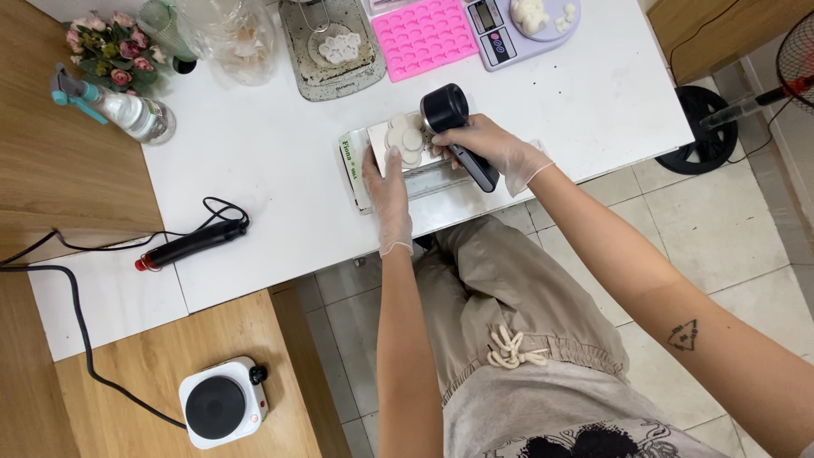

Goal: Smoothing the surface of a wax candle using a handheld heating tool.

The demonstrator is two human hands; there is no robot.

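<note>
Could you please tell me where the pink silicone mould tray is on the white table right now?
In the head view, the pink silicone mould tray lies at the white table's far edge, between the grey metal tray and the lilac kitchen scale.

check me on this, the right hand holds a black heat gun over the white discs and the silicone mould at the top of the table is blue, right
Not quite: the silicone mould is pink, not blue, as the head view shows. The rest holds: the right hand grips the black heat gun over the white discs.
</note>
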